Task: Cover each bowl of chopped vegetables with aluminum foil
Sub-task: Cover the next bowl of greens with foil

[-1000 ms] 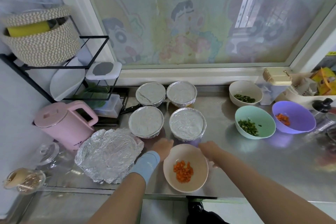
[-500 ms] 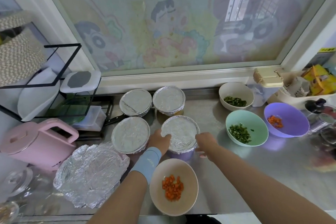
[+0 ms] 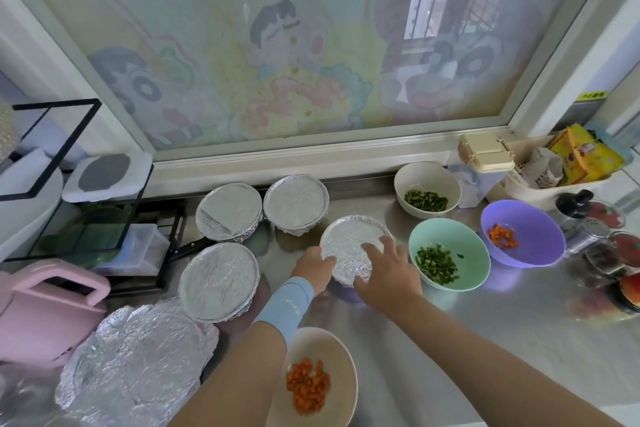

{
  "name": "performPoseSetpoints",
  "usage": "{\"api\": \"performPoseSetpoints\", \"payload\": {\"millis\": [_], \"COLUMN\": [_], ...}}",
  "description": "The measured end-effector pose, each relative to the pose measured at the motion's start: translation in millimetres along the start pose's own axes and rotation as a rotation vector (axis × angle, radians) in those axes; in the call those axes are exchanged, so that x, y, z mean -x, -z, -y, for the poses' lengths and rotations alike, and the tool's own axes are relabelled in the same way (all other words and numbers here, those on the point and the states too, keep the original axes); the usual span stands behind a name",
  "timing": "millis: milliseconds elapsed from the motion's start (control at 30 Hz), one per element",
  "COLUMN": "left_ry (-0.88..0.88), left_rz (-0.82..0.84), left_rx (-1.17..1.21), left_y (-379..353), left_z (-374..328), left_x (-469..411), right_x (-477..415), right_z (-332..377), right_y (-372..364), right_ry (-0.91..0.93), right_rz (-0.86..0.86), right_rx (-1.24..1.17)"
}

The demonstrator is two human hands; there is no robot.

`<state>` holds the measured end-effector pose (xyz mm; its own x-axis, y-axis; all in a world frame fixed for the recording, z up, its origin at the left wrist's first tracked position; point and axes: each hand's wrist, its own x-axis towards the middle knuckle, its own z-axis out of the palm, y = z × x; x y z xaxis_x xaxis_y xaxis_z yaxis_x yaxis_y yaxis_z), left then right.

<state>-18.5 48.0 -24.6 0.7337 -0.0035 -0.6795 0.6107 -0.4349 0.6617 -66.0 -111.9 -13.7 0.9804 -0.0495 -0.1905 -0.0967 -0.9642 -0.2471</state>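
A foil-covered bowl (image 3: 348,244) is tilted up off the steel counter, held from both sides. My left hand (image 3: 313,269) grips its left rim. My right hand (image 3: 388,270) holds its right side, fingers spread over the foil. Three other foil-covered bowls stand to the left: one at the front (image 3: 218,279) and two at the back (image 3: 228,211), (image 3: 296,204). Uncovered bowls: a beige one with chopped carrot (image 3: 341,371) near me, a white one with greens (image 3: 427,184), a mint one with greens (image 3: 474,246), a purple one with carrot (image 3: 533,236).
Crumpled foil sheets (image 3: 135,364) lie at the front left beside a pink kettle (image 3: 45,312). A black wire rack (image 3: 79,204) with containers stands at the left. Jars and a tray of packets (image 3: 568,163) crowd the right edge. The window sill runs behind.
Both hands reached forward from beside the carrot bowl to the covered bowl, took hold of it and shifted it right, tilted, towards the mint bowl. The camera came closer.
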Motion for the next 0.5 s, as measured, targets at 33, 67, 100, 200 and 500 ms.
{"api": "performPoseSetpoints", "payload": {"millis": [33, 67, 100, 200, 500], "left_ry": [-0.006, -0.016, -0.026, -0.044, -0.182], "left_rz": [0.001, -0.007, -0.018, -0.039, -0.024], "left_rx": [0.006, 0.007, 0.011, 0.043, -0.178], "left_y": [-0.4, -0.5, -0.2, -0.9, -6.4], "left_z": [-6.4, -12.0, -15.9, -25.2, -51.1], "left_x": [3.3, 5.8, 6.0, -2.0, -26.6], "right_x": [-0.9, -2.7, -4.9, -17.1, -57.0], "right_z": [-2.1, -5.6, -8.7, -15.9, -27.0], "right_y": [-2.2, -5.2, -7.9, -12.0, -1.7], "right_ry": [0.03, 0.047, 0.052, 0.098, 0.158], "right_rz": [0.053, 0.104, 0.144, 0.161, 0.106], "right_rx": [0.009, 0.004, 0.0, 0.048, 0.147]}}
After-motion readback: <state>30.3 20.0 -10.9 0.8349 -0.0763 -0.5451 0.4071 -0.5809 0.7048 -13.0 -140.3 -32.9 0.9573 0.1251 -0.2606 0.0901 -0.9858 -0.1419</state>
